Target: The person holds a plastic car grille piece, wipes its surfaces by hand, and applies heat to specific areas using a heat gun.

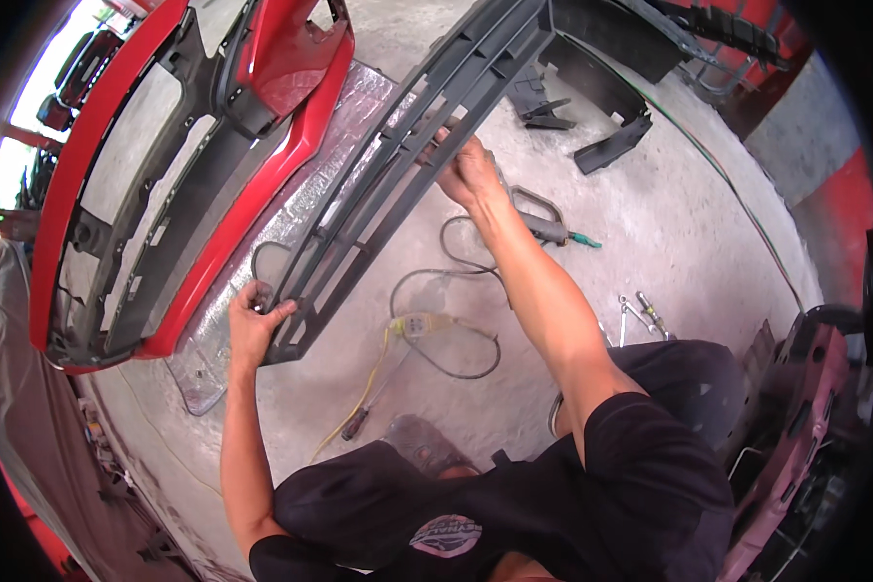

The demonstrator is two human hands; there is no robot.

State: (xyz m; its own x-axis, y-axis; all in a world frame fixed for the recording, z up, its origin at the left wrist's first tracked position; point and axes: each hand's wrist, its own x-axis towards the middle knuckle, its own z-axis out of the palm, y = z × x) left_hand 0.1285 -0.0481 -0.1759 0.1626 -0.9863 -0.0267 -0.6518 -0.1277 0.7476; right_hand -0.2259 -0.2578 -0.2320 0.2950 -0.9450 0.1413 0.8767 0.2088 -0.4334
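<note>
Nearest on the concrete floor (650, 223) lie one screwdriver (356, 423), a looping black cable (456, 281) and small tools (640, 315). Both arms stretch forward: the left hand (254, 320) grips the lower end of the one grey grille (398, 184), the right hand (466, 170) clasps its middle slats. Beyond, one red bumper (165, 165) rests beside it over a silver mat (291, 223).

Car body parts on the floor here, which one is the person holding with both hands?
The long dark grey slatted grille: the left hand grips its near end, the right hand its middle. The red bumper beside it lies untouched.
</note>
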